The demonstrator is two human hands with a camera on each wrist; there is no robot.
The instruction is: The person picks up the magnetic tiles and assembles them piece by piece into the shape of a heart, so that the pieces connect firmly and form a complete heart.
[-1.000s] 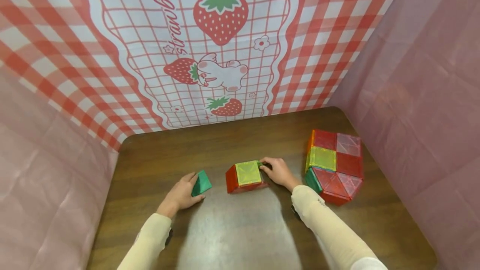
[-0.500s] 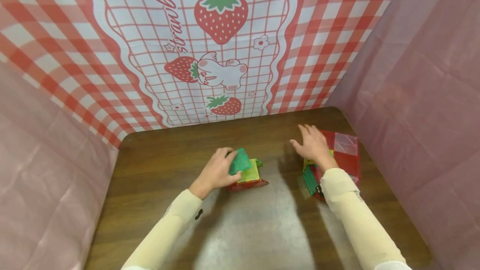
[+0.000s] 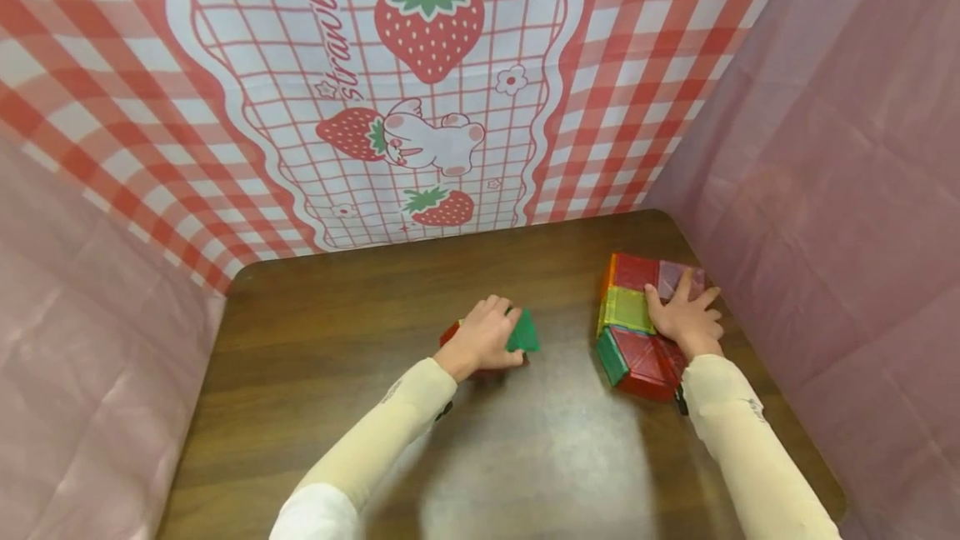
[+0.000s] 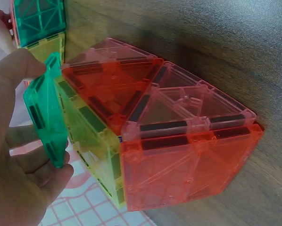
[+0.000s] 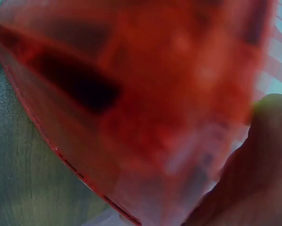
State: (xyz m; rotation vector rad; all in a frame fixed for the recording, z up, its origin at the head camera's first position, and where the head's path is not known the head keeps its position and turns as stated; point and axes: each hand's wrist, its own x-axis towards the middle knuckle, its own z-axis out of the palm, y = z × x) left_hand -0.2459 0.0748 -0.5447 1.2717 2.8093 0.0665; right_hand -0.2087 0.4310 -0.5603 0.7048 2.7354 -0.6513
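Observation:
My left hand point(image 3: 483, 338) holds a translucent green magnetic tile point(image 4: 45, 110) between thumb and fingers, right beside the yellow square side of a small block of magnetic tiles point(image 4: 188, 169). That block also has red and pink triangles and a red face; in the head view the hand covers most of it. Fingers spread, my right hand point(image 3: 686, 319) rests on the larger magnetic-tile structure point(image 3: 630, 307) at the table's right. Red, yellow, green and clear pinkish tiles make up this structure. Its red tiles point(image 5: 178, 70) fill the right wrist view, blurred, with part of the hand at lower right.
A brown wooden table point(image 3: 360, 407) carries both structures. Behind it hangs a strawberry-patterned cloth point(image 3: 442, 140), and a pink curtain point(image 3: 817, 190) stands close to the right edge, near the larger structure. Another pink curtain point(image 3: 82, 315) lines the left side.
My left hand has carried the green tile rightward from the left of the table to the small block. My right hand has left that block and moved right onto the larger structure.

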